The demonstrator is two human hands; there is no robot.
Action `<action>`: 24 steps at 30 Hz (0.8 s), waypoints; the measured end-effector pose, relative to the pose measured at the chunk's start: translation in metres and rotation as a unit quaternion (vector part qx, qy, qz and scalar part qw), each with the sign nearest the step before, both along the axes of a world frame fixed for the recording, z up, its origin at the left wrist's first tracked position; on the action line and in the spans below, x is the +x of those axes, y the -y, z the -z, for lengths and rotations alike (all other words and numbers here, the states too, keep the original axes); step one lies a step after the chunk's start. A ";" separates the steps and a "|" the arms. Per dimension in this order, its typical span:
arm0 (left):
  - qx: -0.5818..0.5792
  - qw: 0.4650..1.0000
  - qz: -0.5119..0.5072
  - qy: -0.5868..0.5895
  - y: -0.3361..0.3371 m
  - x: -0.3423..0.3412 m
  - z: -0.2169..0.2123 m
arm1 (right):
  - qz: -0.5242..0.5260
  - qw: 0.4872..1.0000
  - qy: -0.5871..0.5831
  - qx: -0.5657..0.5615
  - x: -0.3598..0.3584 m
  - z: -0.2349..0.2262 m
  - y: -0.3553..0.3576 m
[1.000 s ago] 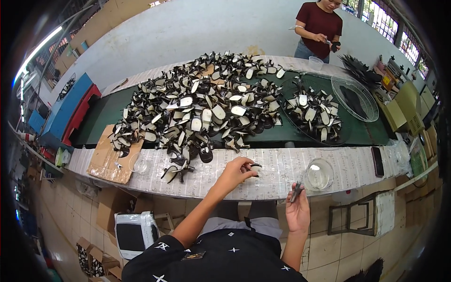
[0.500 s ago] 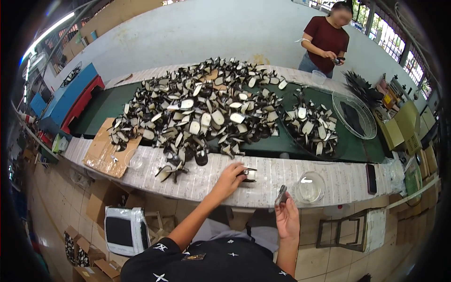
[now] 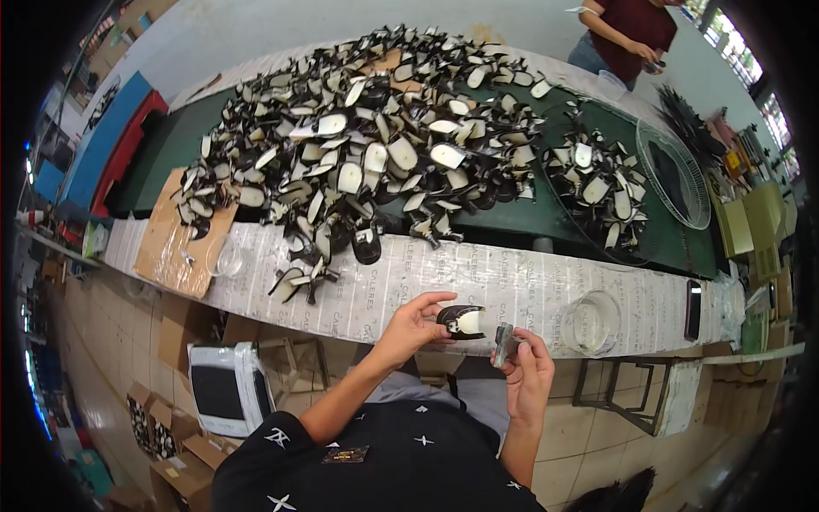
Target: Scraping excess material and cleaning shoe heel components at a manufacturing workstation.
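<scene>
My left hand (image 3: 411, 331) is closed on the edge of a black shoe heel part with a white inner pad (image 3: 467, 322), held over the near edge of the paper-covered bench (image 3: 503, 286). Just right of it, my right hand (image 3: 529, 380) has its thumb and fingers closed around a small grey tool (image 3: 503, 343), whose exact kind I cannot make out. The tool's tip is close to the shoe part but apart from it. Beyond my hands, a large heap of similar black-and-white shoe parts (image 3: 350, 177) covers the green belt (image 3: 136, 183).
A clear round tub (image 3: 590, 320) stands right of my hands, near a phone (image 3: 694, 309). A smaller clear cup (image 3: 229, 258) sits by cardboard (image 3: 175, 243) at left. Another heap (image 3: 597, 183) lies far right beside a wire basket (image 3: 695, 200). A co-worker (image 3: 627, 34) stands behind the bench.
My left hand has turned the shoe part so that its white pad shows more. My right hand has come closer to it with the grey tool. The whole view has tilted lower.
</scene>
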State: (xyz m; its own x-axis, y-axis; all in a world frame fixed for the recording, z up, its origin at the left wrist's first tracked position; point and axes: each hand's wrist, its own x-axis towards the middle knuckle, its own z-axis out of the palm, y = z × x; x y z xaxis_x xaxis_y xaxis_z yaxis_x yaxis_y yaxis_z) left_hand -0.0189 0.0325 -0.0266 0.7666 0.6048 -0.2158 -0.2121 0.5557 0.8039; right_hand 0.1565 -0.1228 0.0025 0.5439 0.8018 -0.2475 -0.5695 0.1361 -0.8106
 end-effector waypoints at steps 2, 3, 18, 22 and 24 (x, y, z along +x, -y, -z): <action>-0.043 0.999 -0.015 -0.005 0.002 -0.001 -0.002 | 0.007 0.999 0.035 -0.013 -0.001 -0.004 -0.002; -0.054 0.998 -0.026 -0.006 0.003 -0.001 -0.003 | 0.011 0.998 0.052 -0.018 0.000 -0.007 -0.004; -0.039 0.998 -0.048 -0.017 -0.003 0.011 -0.017 | 0.036 0.755 0.653 -0.043 -0.021 -0.049 -0.040; -0.022 0.999 -0.040 -0.005 0.000 0.007 -0.025 | 0.032 0.756 0.653 -0.045 -0.023 -0.050 -0.039; -0.015 0.999 -0.038 -0.002 0.001 0.005 -0.028 | 0.030 0.758 0.650 -0.043 -0.025 -0.050 -0.038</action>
